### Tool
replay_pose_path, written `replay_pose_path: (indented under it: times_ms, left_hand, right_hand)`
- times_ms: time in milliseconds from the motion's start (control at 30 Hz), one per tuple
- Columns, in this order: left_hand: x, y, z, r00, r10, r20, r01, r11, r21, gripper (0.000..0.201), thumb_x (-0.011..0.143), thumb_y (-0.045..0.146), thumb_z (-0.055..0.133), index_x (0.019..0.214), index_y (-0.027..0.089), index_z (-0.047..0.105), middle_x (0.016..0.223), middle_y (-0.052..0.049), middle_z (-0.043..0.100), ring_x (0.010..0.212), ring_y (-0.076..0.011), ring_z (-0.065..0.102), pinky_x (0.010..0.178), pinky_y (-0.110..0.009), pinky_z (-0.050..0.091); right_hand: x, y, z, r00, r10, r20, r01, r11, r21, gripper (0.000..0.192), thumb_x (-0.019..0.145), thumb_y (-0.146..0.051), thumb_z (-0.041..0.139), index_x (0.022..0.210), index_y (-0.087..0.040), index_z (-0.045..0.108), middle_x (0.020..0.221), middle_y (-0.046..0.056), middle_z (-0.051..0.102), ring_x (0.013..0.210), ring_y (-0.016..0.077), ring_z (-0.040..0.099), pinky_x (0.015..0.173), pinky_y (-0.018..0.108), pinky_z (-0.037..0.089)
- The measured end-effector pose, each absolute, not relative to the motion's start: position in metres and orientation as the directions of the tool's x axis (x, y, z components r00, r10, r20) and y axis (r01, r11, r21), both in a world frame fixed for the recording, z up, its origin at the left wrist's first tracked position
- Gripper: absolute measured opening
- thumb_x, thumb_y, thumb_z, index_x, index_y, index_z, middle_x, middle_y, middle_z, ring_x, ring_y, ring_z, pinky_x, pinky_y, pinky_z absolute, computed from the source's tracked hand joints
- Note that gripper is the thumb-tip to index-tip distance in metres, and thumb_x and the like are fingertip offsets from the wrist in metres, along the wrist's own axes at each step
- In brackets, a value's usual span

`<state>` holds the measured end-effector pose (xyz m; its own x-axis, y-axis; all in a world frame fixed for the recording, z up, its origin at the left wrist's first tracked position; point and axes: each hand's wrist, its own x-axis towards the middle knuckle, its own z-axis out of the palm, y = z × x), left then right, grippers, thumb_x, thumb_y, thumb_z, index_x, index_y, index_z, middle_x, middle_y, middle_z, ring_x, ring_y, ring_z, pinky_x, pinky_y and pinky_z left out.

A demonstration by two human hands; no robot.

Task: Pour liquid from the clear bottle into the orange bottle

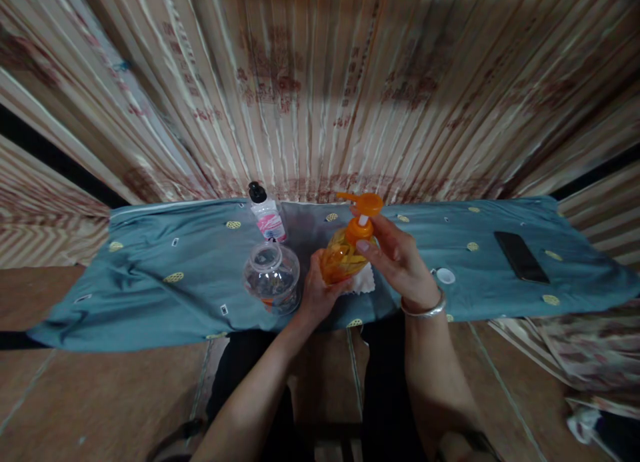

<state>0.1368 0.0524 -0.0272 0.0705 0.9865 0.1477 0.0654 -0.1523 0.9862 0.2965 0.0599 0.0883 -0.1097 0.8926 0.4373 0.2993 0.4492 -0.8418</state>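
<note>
An orange pump bottle (341,254) tilts a little to the left above a blue-grey cloth (150,275). My left hand (316,292) grips its lower body from below. My right hand (400,262) closes around the orange collar under the pump head (367,203), whose spout points left. A silver bangle sits on my right wrist. A white tissue (364,282) lies under the bottle, partly hidden by my hands.
A clear round jar (271,277) stands just left of my left hand, a small white bottle with a black cap (267,213) behind it. A white cap (445,275) and a black phone (521,256) lie to the right. A striped curtain hangs behind.
</note>
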Motion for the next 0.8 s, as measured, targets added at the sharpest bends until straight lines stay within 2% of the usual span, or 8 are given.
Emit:
replay_pose_path:
  times_ms: [133, 300, 433, 567, 667, 800]
  left_hand:
    - [0.136, 0.052, -0.027, 0.069, 0.988, 0.14, 0.072, -0.145, 0.987, 0.069, 0.075, 0.037, 0.09, 0.129, 0.025, 0.049, 0.119, -0.009, 0.072, 0.108, -0.0312, 0.074, 0.094, -0.049, 0.06]
    - [0.136, 0.052, -0.028, 0.072, 0.988, 0.136, 0.069, -0.141, 0.988, 0.071, 0.074, 0.036, 0.09, 0.13, 0.026, 0.047, 0.121, -0.009, 0.072, 0.109, -0.0318, 0.074, 0.095, -0.049, 0.06]
    - [0.136, 0.053, -0.028, 0.08, 0.985, 0.156, 0.051, -0.16, 0.986, 0.071, 0.075, 0.041, 0.09, 0.129, 0.025, 0.047, 0.12, -0.01, 0.072, 0.11, -0.033, 0.074, 0.096, -0.051, 0.059]
    - [0.137, 0.054, -0.031, 0.085, 0.981, 0.174, 0.038, -0.178, 0.983, 0.069, 0.076, 0.045, 0.089, 0.129, 0.025, 0.049, 0.119, -0.01, 0.072, 0.109, -0.0338, 0.074, 0.095, -0.051, 0.06]
    - [0.137, 0.055, -0.033, 0.087, 0.979, 0.185, 0.04, -0.189, 0.981, 0.069, 0.077, 0.043, 0.089, 0.13, 0.025, 0.049, 0.12, -0.009, 0.072, 0.11, -0.0333, 0.074, 0.097, -0.052, 0.059]
    - [0.137, 0.057, -0.036, 0.078, 0.977, 0.197, 0.054, -0.202, 0.978, 0.072, 0.076, 0.043, 0.09, 0.132, 0.024, 0.048, 0.126, -0.012, 0.071, 0.118, -0.0345, 0.071, 0.102, -0.053, 0.056]
  right_hand:
    - [0.293, 0.06, 0.088, 0.008, 0.881, 0.473, 0.422, 0.426, -0.8, 0.064, 0.084, -0.071, 0.08, 0.128, -0.026, 0.068, 0.126, 0.009, 0.076, 0.123, 0.0333, 0.071, 0.11, 0.05, 0.056]
    - [0.288, 0.059, 0.089, 0.093, 0.854, 0.512, 0.482, 0.411, -0.774, 0.055, 0.079, -0.068, 0.086, 0.111, -0.026, 0.068, 0.117, 0.007, 0.077, 0.113, 0.0319, 0.073, 0.104, 0.049, 0.058]
    - [0.289, 0.059, 0.094, 0.08, 0.852, 0.518, 0.508, 0.412, -0.756, 0.053, 0.077, -0.065, 0.088, 0.108, -0.027, 0.069, 0.12, 0.008, 0.076, 0.119, 0.0335, 0.071, 0.109, 0.05, 0.056]
    - [0.291, 0.062, 0.101, 0.004, 0.871, 0.492, 0.53, 0.416, -0.739, 0.041, 0.083, -0.058, 0.085, 0.106, -0.026, 0.074, 0.122, 0.009, 0.077, 0.123, 0.0348, 0.07, 0.11, 0.051, 0.054]
    - [0.294, 0.064, 0.108, -0.054, 0.87, 0.49, 0.511, 0.445, -0.735, 0.034, 0.087, -0.054, 0.082, 0.105, -0.026, 0.076, 0.119, 0.008, 0.079, 0.116, 0.0326, 0.072, 0.105, 0.048, 0.056]
    - [0.301, 0.067, 0.121, -0.047, 0.878, 0.476, 0.46, 0.442, -0.77, 0.035, 0.087, -0.052, 0.082, 0.102, -0.022, 0.076, 0.102, 0.004, 0.079, 0.101, 0.0271, 0.073, 0.097, 0.042, 0.057]
